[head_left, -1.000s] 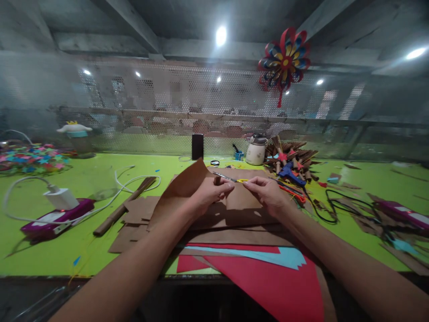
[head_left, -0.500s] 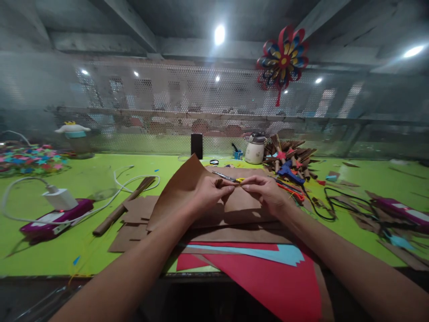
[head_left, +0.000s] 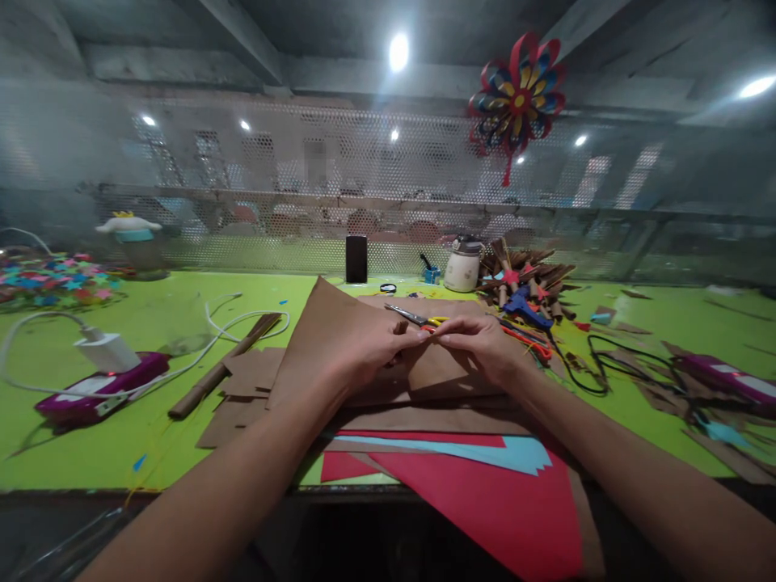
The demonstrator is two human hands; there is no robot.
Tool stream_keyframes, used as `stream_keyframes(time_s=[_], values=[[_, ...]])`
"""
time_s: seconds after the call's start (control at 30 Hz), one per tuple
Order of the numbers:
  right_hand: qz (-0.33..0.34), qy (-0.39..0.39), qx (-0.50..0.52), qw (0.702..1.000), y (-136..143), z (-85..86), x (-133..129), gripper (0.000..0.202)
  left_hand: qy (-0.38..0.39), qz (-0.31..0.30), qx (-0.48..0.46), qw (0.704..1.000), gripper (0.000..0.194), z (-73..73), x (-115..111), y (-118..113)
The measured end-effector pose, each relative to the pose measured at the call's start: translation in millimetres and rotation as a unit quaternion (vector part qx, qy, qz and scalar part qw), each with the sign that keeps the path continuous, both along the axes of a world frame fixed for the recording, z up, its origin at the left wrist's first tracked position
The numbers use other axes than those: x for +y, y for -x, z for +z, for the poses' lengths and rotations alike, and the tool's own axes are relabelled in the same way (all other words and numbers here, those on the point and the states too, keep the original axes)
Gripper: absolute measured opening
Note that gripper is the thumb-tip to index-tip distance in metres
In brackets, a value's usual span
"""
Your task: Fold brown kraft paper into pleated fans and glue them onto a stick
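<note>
A colourful flower ornament (head_left: 520, 99) is hanging at one o'clock. A purple power strip (head_left: 724, 377) is lying at three o'clock.

Bare forearms (head_left: 242, 465) tapering to slim wrists (head_left: 337, 378) and bare fingers (head_left: 459, 326)

Left hand (head_left: 379, 347) and right hand (head_left: 476, 343) nearly meet, both pinching. Left forearm (head_left: 260, 453) and right forearm (head_left: 594, 440) converge from near corners

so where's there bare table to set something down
Bare green table shows front left, between the left purple strip and its front edge, and, near scraps, back right, between the right purple strip and the mesh screen. The middle is crowded with brown paper and scissors.
</note>
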State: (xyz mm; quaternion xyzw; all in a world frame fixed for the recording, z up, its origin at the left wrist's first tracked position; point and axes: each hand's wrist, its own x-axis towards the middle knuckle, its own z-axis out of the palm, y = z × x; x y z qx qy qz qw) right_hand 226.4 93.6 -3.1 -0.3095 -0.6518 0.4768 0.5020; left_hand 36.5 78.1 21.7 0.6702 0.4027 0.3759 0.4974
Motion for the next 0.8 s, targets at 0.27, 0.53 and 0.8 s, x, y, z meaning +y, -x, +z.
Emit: stream_keyframes(time_s=[0.27, 0.53, 0.8], values=[[0.021, -0.006, -0.023, 0.999, -5.4, 0.6, 4.1, 0.013, -0.099, -0.025, 0.077, 0.992, 0.033, 2.5, 1.2, 1.9], [0.051, 0.004, -0.058, 0.997, -13.2, 0.1, 8.3, 0.008, -0.081, -0.062, 0.078, 0.992, 0.034, -7.0, 10.6, 2.9], [0.065, 0.036, -0.052, 0.996, -13.1, 0.6, 8.6, 0.011, -0.046, -0.062, 0.064, 0.995, 0.031, -8.4, 9.1, 2.3]])
